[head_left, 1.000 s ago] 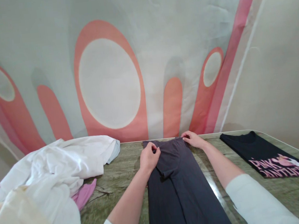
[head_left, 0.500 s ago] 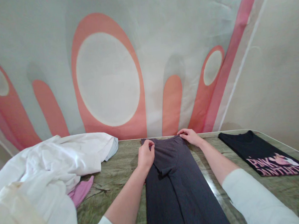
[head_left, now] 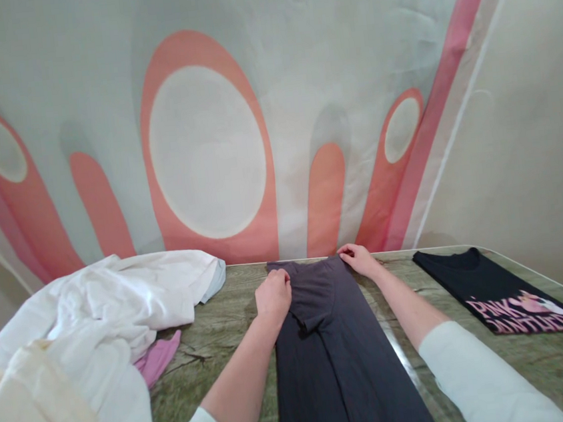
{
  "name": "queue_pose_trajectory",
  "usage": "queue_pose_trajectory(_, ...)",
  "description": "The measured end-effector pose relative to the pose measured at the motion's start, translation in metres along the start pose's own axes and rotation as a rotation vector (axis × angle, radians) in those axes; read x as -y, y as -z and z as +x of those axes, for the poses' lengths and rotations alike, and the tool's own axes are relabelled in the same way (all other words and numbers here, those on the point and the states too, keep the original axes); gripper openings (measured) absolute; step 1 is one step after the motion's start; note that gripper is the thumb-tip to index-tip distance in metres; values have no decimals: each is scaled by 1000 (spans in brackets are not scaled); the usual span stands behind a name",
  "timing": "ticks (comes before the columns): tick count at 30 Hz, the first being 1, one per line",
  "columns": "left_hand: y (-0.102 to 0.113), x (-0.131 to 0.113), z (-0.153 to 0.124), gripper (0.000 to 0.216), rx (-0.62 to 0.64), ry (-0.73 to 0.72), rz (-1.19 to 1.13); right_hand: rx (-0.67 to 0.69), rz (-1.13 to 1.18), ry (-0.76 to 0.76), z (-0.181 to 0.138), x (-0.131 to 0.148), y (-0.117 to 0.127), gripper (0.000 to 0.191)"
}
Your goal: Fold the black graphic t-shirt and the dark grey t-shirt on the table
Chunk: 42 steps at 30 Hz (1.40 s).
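A dark grey T-shirt (head_left: 358, 364) lies lengthwise on the table, its sides folded in and a short sleeve lying across its upper part. My left hand (head_left: 273, 297) is closed at the upper left of the shirt, thumb and fingers pinched at the cloth beside the sleeve. At the far right corner, by the shoulder, my right hand (head_left: 359, 258) pinches the edge of the fabric between thumb and fingertips. The shirt's near end runs out of view at the bottom.
A heap of white clothes (head_left: 95, 311) covers the table's left side, with a cream garment (head_left: 35, 411) in front and a pink cloth (head_left: 160, 359) poking out. On the right lies a folded black T-shirt (head_left: 501, 295) with pink lettering. A wall stands behind the wood-grain table (head_left: 210, 353).
My left hand has turned slightly, its fingers closing lower against the cloth. The sleeve and my right hand stay nearly where they were. The view has shifted slightly.
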State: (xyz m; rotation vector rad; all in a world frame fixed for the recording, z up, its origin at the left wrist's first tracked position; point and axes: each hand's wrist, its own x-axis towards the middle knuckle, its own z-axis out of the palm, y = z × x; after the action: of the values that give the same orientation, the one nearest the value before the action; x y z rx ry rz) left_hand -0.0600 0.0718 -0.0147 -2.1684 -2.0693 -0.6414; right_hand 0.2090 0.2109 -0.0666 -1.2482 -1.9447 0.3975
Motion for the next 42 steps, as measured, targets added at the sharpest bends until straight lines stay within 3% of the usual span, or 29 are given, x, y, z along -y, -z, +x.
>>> queue_pose_trajectory(6,5,-26,-6,25,6,-205,33,-59,-155,49,-1,30,3,25)
queue_pose_trajectory(10,-5,-42,-19,48,113,-321,18,32,-217,101,-11,59,-13,35)
queue_pose_trajectory(13,-12,-43,-28,64,223,-317,23,206,-332,103,-21,73,-27,51)
queue_pose_trajectory(15,-15,-40,-29,69,248,-305,24,322,-414,68,-25,75,-33,59)
queue_pose_trajectory(18,-19,-28,-23,71,233,-262,35,377,-481,15,-26,74,-34,64)
queue_pose_trajectory(26,-18,29,8,56,219,-56,118,288,-522,103,-29,84,-26,63)
queue_pose_trajectory(29,-15,28,12,48,105,-57,152,266,-510,216,-30,98,-26,60)
queue_pose_trajectory(31,-16,22,14,46,36,-136,151,296,-481,281,-31,108,-29,58)
queue_pose_trajectory(35,-23,17,20,53,166,-248,90,435,-414,323,-37,119,-38,59)
queue_pose_trajectory(38,-27,23,26,59,253,-188,85,483,-388,299,-40,120,-42,61)
queue_pose_trajectory(42,-30,31,31,62,243,-126,109,480,-379,291,-40,118,-42,60)
